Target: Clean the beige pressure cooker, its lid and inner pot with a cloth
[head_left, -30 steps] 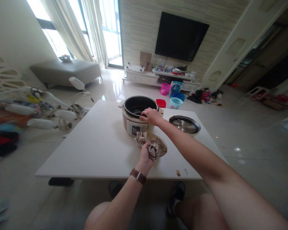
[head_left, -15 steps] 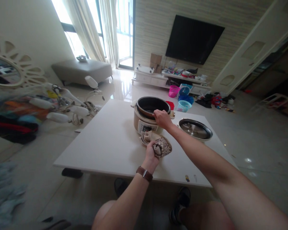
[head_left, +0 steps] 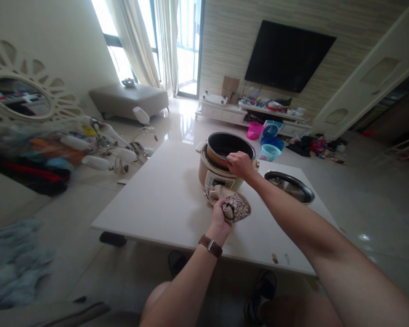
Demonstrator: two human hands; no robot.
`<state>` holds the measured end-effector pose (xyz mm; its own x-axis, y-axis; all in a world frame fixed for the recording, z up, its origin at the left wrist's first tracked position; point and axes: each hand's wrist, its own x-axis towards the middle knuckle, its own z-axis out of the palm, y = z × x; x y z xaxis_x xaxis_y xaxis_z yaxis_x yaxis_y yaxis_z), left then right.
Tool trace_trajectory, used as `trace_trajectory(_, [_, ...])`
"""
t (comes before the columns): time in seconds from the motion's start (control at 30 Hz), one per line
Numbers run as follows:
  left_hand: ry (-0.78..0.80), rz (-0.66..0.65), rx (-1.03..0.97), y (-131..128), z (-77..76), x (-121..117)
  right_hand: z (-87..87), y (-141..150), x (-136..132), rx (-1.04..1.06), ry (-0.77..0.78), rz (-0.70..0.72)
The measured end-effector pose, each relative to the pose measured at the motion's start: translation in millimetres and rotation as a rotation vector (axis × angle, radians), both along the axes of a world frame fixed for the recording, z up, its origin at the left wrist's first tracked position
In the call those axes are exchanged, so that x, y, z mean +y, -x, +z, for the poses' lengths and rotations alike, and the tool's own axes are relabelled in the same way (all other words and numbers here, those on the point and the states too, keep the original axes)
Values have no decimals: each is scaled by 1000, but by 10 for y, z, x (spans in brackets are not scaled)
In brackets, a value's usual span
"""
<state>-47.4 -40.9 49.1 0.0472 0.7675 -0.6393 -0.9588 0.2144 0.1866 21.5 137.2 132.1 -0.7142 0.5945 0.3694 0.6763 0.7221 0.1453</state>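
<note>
A beige rice cooker (head_left: 215,171) stands on the white table (head_left: 163,200), its dark inner pot (head_left: 225,144) tilted up out of the body. My right hand (head_left: 240,164) grips the near rim of that pot. My left hand (head_left: 221,214), with a brown watch on the wrist, is closed on a patterned brown cloth (head_left: 234,205) lying on the table just in front of the cooker. The cooker's steel lid (head_left: 289,185) lies flat on the table to the right.
A lamp fixture with white arms (head_left: 112,145) lies on the floor left of the table. Coloured baskets (head_left: 269,141), a TV stand (head_left: 245,116) and a grey bench (head_left: 129,97) are beyond. Blue cloth (head_left: 13,263) lies near left. My knees and shoes are below the table edge.
The view has swung left, shifting the table to the right. My right hand has lifted the inner pot's near rim so the pot tilts out of the cooker. My left hand keeps hold of the cloth.
</note>
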Motion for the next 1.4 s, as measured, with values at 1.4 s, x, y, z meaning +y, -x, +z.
trace_trajectory(1.4, [-1482, -228, 1827, -218, 245, -259, -536, -2218, -1719, 1020, 553, -436])
